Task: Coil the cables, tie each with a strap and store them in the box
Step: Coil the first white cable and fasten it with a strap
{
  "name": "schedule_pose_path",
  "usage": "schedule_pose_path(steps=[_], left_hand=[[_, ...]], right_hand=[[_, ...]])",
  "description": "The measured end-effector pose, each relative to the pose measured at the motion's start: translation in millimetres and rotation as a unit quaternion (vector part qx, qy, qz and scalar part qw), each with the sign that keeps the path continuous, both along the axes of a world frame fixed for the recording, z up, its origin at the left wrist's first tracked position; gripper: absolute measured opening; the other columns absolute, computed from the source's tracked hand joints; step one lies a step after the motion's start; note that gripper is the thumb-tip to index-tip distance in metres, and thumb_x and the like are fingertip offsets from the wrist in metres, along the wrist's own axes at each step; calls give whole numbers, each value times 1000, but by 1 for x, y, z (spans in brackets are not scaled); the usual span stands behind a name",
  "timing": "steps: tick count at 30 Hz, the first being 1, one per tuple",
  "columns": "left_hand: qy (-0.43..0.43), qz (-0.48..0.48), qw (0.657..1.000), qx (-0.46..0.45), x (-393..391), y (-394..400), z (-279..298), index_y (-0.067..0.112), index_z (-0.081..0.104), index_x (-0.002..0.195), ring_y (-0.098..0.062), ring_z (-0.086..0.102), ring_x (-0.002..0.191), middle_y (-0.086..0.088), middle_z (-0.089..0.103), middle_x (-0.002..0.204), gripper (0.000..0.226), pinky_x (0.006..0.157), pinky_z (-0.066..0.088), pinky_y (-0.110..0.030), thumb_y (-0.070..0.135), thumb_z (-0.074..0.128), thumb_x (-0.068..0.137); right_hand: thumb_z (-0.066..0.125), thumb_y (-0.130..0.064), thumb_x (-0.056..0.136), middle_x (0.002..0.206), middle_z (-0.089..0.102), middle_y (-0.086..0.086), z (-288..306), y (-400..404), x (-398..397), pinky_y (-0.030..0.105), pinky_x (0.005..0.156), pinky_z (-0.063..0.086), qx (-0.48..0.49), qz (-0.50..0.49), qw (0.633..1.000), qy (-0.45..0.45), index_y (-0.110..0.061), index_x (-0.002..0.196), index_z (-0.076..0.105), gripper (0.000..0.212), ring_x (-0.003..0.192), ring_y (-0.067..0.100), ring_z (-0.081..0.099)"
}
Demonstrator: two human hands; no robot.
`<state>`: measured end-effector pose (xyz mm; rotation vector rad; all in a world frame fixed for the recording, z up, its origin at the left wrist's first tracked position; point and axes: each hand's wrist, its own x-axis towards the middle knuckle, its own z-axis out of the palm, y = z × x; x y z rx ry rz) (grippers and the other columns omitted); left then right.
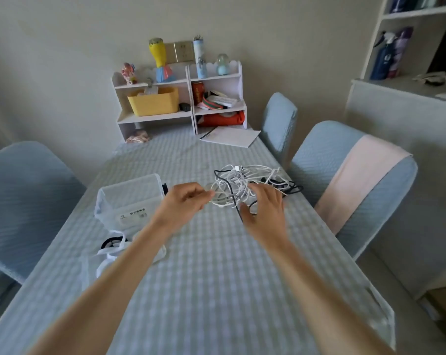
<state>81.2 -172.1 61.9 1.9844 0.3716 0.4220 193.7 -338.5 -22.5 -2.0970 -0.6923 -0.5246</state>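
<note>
White and black cables (245, 185) lie in one tangled heap right of the frame's centre, on the checked tablecloth (211, 265), with the tangle's long axis running from centre out toward the right edge of the table. The left hand (183, 203) sits at the heap's left end and pinches a white strand between thumb and fingertips, fingers curled narrow around it. The right hand (264, 208) hovers over the heap's near edge, fingers spread and relaxed, thumb beside a black lead; whether it touches the cables I cannot tell. Both hands are close to the heap, so the pinched strand would likely have to be drawn left, away from the tangle, while the right hand steadies or frees the rest. The clear plastic box (129, 198) stands to the left of the left hand, near it but apart from the cables. Below the box, at lower left, lie white straps (109, 252) with a dark loop among them. Coiling looks barely begun.
</note>
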Motion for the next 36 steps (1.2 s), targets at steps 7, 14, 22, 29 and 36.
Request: schedule_pose_path(steps=[7, 14, 22, 29, 36], left_hand=[[-141, -25, 978, -151, -12, 0, 56, -3, 63, 69, -25, 60, 78, -18, 62, 76, 21, 86, 56, -36, 2, 65, 90], [-199, -56, 942, -265, -23, 21, 74, 20, 66, 58, -21, 63, 88, -6, 72, 93, 22, 92, 50, -39, 11, 65, 79], [-339, -112, 769, -530, -49, 52, 91, 18, 49, 66, -14, 60, 60, 3, 46, 60, 29, 82, 56, -34, 13, 46, 95], [13, 27, 989, 148, -17, 45, 68, 25, 64, 96, -7, 44, 46, 8, 50, 53, 26, 49, 36, -22, 44, 75, 82], [-41, 5, 994, 104, 16, 29, 63, 27, 61, 129, -10, 48, 48, 2, 52, 53, 44, 49, 37, -24, 25, 69, 86]], right_hand=[[52, -37, 99, 55, 44, -6, 56, 16, 7, 34, 60, 34, -114, 71, 986, 94, -19, 60, 44, 44, 65, 21, 49], [57, -29, 94, 64, 59, -3, 68, 44, 11, 35, 65, 48, -169, 121, 972, 109, -18, 66, 58, 30, 69, 17, 58], [52, -28, 99, 80, 69, 1, 89, 56, 21, 36, 70, 48, -79, 64, 987, 126, -11, 86, 66, 26, 79, 22, 63], [61, -22, 95, 57, 65, -9, 113, 62, 12, 12, 52, 42, -9, 105, 990, 91, -12, 73, 69, 26, 54, 3, 61], [62, -23, 96, 54, 65, 2, 119, 62, -13, 31, 60, 48, 24, 170, 985, 34, -9, 75, 72, 27, 52, 15, 62]])
